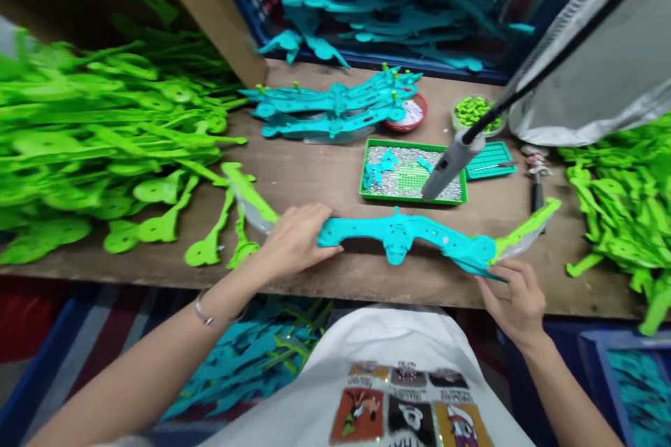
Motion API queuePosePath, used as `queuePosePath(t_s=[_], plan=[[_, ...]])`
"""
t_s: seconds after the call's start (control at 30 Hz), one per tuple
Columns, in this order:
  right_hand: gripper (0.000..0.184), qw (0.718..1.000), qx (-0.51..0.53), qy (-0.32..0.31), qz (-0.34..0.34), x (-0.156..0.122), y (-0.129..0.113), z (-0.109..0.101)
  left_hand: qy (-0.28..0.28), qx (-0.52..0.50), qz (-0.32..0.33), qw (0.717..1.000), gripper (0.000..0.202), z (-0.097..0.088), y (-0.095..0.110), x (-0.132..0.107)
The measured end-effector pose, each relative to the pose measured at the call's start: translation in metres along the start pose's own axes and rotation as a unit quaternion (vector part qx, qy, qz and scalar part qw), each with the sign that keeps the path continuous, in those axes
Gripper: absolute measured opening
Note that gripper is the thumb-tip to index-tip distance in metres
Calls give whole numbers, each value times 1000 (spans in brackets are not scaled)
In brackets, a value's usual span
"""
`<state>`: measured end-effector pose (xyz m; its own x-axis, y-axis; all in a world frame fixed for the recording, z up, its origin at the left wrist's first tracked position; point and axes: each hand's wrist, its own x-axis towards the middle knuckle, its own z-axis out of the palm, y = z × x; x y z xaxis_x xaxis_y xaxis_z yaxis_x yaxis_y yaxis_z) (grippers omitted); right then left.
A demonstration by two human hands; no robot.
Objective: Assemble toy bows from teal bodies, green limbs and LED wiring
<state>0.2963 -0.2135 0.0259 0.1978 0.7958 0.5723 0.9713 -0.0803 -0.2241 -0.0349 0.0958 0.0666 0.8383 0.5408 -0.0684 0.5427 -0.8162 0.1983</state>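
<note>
Brown surface (298, 174): pile of lime-green flat plastic parts (105, 147) at 9 o'clock. Left hand (296, 239): fingers clamped on left end of turquoise bow-shaped plastic assembly (397, 232), spanning the near side, 6 o'clock. At assembly's 12 o'clock, green-rimmed rectangular tray (388, 199). Right hand (518, 299), assembly's 4 o'clock: fingers pinched on right end.

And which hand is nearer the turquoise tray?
Right: the right hand is on the near side of the turquoise tray; the left hand is farther, to its left.
</note>
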Motion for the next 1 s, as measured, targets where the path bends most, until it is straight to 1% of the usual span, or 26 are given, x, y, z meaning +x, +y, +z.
queuePosePath(t_s=[0.07,0.13,0.2,0.23,0.27,0.3,0.4,0.47,0.5,0.57,0.67,0.7,0.77,0.87,1.0], plan=[[39,1000,-2,2,8,-1,0,0,70,51,-6,996,41,8,-6,-5],[45,1000,-9,28,9,5,0,-3,139,86,-35,986,35,18,-12,-9],[51,998,-19,61,7,15,-1,-8,189,90,-62,976,30,28,-16,-14],[54,998,-23,65,3,22,-2,-11,203,86,-72,973,28,33,-18,-16],[58,998,-24,56,-3,28,-4,-13,211,84,-78,971,26,38,-20,-18],[62,999,-23,34,-9,34,-5,-15,222,87,-80,968,25,43,-22,-19],[76,998,-20,-62,-12,49,-9,-17,260,123,-63,956,27,56,-28,-22],[77,995,-18,-100,-10,54,-9,-21,272,139,-49,951,28,62,-30,-23],[76,994,-21,-105,-10,55,-8,-24,268,140,-48,952,28,63,-31,-23],[76,996,-34,-82,-9,56,-5,-34,265,138,-51,953,27,66,-32,-24],[75,996,-83,-16,12,53,1,-53,271,148,-58,949,26,67,-31,-25],[73,995,-100,-3,20,51,2,-58,272,152,-59,948,26,67,-30,-26],[72,993,-118,-6,27,49,3,-63,270,153,-59,949,27,66,-27,-26],[72,995,-92,-43,12,46,-2,-56,268,138,-61,952,26,64,-22,-27],[75,996,-6,-93,-14,50,-21,-28,272,120,-51,953,23,63,-18,-29]])
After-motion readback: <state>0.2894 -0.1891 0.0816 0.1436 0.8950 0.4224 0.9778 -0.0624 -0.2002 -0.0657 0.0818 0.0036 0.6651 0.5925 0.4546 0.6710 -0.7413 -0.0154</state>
